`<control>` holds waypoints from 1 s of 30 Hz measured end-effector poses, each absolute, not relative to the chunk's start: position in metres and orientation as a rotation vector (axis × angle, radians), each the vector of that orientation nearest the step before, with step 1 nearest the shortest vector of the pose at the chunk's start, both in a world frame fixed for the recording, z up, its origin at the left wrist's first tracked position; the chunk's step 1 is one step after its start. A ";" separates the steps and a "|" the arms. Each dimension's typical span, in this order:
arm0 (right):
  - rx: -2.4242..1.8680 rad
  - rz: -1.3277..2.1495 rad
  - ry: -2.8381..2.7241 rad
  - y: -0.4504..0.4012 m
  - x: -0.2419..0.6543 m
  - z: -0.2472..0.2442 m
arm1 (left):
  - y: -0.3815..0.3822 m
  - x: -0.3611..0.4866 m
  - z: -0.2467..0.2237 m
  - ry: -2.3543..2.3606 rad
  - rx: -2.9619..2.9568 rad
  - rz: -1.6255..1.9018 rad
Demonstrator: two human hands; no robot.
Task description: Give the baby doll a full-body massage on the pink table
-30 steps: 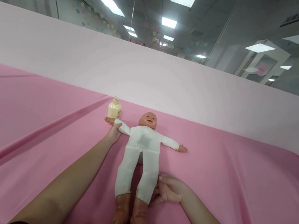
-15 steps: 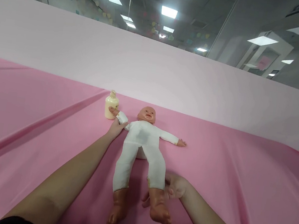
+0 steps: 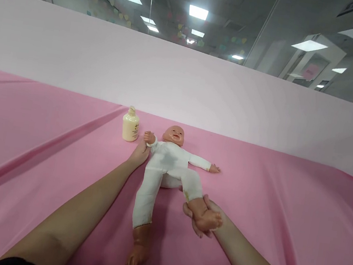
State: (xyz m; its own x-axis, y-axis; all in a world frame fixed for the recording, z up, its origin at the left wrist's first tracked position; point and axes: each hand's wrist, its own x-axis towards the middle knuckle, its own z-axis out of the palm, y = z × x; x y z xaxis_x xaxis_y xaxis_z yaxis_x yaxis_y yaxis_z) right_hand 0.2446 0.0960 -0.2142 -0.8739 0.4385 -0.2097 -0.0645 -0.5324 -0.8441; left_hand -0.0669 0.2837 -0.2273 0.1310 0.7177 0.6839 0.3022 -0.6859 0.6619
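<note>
A baby doll (image 3: 166, 166) in a white one-piece suit lies on its back on the pink cloth (image 3: 284, 210), head away from me. My left hand (image 3: 140, 153) holds the doll's arm on the left side of the view, pushed up so its small fist sits beside the head. My right hand (image 3: 203, 218) cups the foot on the right from underneath and holds that leg lifted and bent outward. The other leg lies straight toward me. A cream lotion bottle (image 3: 130, 125) stands upright just left of my left hand, not touching it.
The pink cloth covers the whole surface and has a long fold (image 3: 44, 152) running diagonally on the left. A pale pink backdrop (image 3: 183, 89) rises behind the doll. Above it are glass walls and ceiling lights.
My right hand moved from beside the doll's calf to under its foot and lifted that leg outward. My left hand pushed the doll's arm up from the bottle toward its head.
</note>
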 end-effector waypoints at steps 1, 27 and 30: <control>-0.563 2.442 -1.303 0.097 0.243 -0.214 | 0.283 -0.067 -0.227 0.985 2.113 1.561; -0.706 2.248 -0.867 0.090 0.222 -0.198 | 0.269 -0.060 -0.218 1.064 2.576 1.313; -0.619 2.277 -1.088 0.084 0.224 -0.195 | 0.273 -0.062 -0.221 1.109 2.267 1.449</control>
